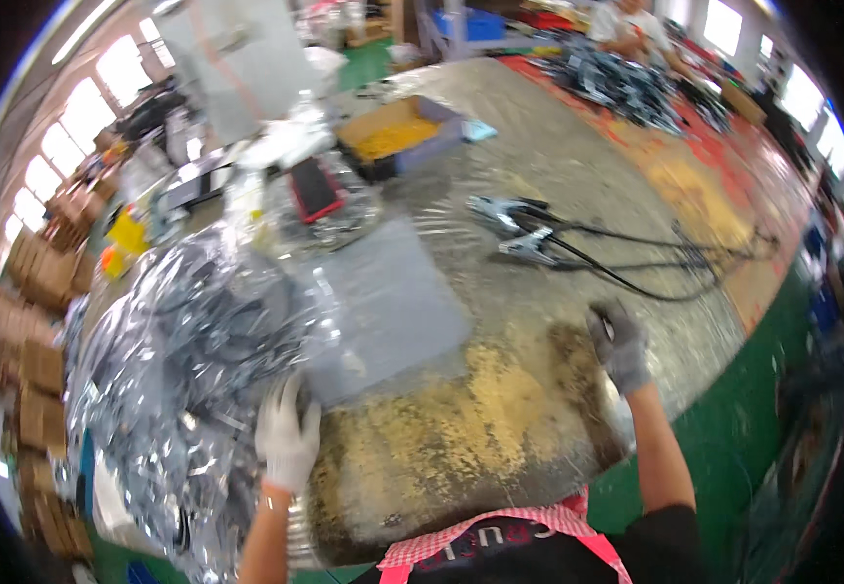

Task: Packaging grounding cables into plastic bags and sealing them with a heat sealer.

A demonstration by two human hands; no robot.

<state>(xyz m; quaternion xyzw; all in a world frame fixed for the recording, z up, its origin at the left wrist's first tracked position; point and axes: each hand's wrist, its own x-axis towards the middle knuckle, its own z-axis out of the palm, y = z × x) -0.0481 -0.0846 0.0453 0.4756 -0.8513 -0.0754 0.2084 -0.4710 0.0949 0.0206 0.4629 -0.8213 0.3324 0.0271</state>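
My left hand (pixel 287 433), in a white glove, has its fingers stretched out at the near edge of a pile of shiny clear plastic bags (pixel 188 380) with dark contents. Beside its fingertips lies a flat, translucent plastic bag or sheet (pixel 393 307). My right hand (pixel 621 348), in a grey glove, is over the right part of the table; its fingers are curved with a dark gap between them, and I see nothing held, though it is blurred. Beyond it lie black cords (pixel 597 258) with silvery clamp-like ends (pixel 529 246).
An open box (pixel 446 131) with small yellow pieces stands at the back of the worn table (pixel 470 419). Near it lies a red-rimmed black device (pixel 316 189). A person (pixel 631 34) sits behind a heap of dark bagged items (pixel 607 83). Cardboard boxes (pixel 42 370) line the left.
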